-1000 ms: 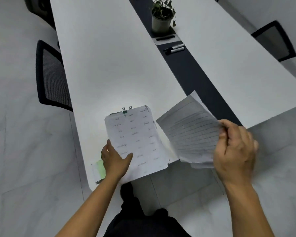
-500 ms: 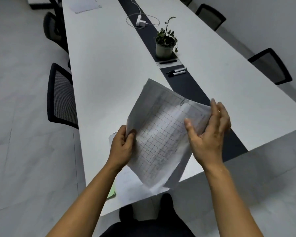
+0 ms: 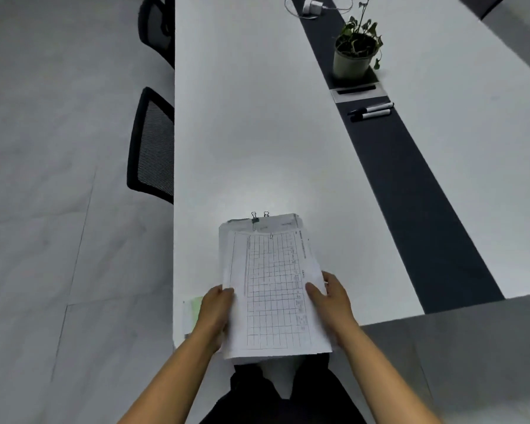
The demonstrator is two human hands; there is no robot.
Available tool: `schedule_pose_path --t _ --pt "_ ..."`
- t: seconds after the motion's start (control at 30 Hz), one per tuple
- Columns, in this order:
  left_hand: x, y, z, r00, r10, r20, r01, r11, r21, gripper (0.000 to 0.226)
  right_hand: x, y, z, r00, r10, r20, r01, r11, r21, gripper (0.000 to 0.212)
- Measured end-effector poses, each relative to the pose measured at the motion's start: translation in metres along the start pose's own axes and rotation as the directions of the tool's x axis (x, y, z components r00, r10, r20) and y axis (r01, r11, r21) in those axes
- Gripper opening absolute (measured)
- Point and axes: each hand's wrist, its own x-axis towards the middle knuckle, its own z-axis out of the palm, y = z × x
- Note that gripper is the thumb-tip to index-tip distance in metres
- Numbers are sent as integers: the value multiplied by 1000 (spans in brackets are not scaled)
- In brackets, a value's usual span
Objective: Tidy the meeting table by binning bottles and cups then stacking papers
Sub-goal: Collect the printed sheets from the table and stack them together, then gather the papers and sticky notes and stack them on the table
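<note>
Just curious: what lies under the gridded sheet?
Under the gridded sheet, a clipped stack of white papers shows at the far edge; a green sheet beside the left hand. Their faces are covered.

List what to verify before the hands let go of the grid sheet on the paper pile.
1. The grid sheet lies over the paper pile: ok.
2. The left hand and right hand pinch the sheet's side edges: ok.
3. Sheet squared with the pile: not ok. It sits short of the binder clips, and its near end juts past the table edge.
4. The green paper gathered in: not ok. It lies beside the pile, to its left.
5. Bottles and cups cleared: cannot tell. None are in view, but the table's far end is cut off.
</note>
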Motion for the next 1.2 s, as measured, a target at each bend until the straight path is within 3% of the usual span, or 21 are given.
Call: schedule_pose_path --t 0.1,0.23,0.3,0.47,0.6,0.87,1.03,1.2 --pt "5 -10 -5 997 41 -61 -36 997 74 41 6 -3 6 1000 3 27 -3 1000 -13 35" --pt "8 -5 -8 964 191 -184 -170 978 124 40 18 -13 15 999 -43 2 43 997 -67 42" --pt "14 -4 -8 959 200 -200 -173 975 142 42 25 -17 20 998 -65 -12 62 989 -132 46" --pt "25 -11 -3 993 103 -65 -81 956 282 65 41 3 22 1000 22 18 -13 918 -396 68" --pt "26 -22 1 998 57 23 -61 951 304 66 34 22 18 997 76 22 -60 909 -413 67" --pt "17 -35 11 997 64 46 -74 968 241 64 12 51 26 984 15 178 100 780 -617 66" --pt "9 -28 10 993 111 28 -115 954 279 61 12 48 24 980 42 192 80 808 -584 69" --pt "-33 -4 -11 924 380 -42 -355 894 273 51 -16 10 4 976 -185 115 216 888 -406 59"
